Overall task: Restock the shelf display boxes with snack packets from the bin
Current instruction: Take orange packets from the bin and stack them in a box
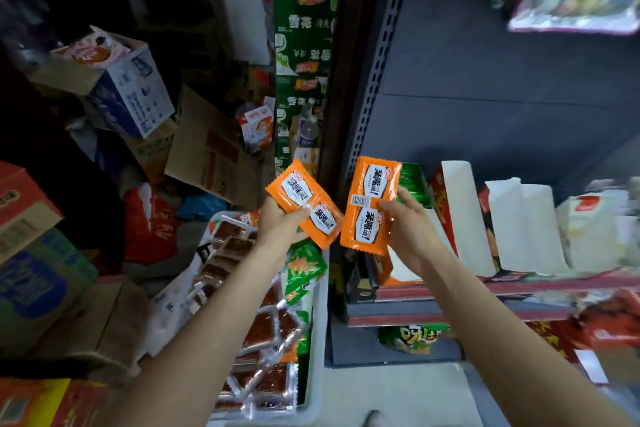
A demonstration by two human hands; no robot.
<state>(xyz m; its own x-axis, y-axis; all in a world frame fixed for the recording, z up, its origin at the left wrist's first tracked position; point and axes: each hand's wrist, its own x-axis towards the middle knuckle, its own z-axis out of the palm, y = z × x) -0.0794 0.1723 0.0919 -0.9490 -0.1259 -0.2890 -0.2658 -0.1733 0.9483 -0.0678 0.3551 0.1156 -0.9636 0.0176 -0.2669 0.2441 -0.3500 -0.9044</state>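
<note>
Cluttered stockroom boxes fill the view from nine to twelve o'clock, and a dark shelf (450, 302) with open display boxes (464, 218) runs off toward three o'clock. At six o'clock sits a white bin (317, 340) heaped with clear-wrapped brown snacks and a few green packets (303, 270). Above it the left hand (280, 222) pinches one orange packet (304, 204), thumb curled over its face; the right hand (405, 218), just at its three o'clock, grips a second orange packet (370, 208) by its right edge, fingers behind. Both packets are clear of the bin and not yet in a box. They look light, flat and floppy, with slick film, so a pinch near the crimped end or mid-edge should hold best; squeezing the middle could crush what is inside.
</note>
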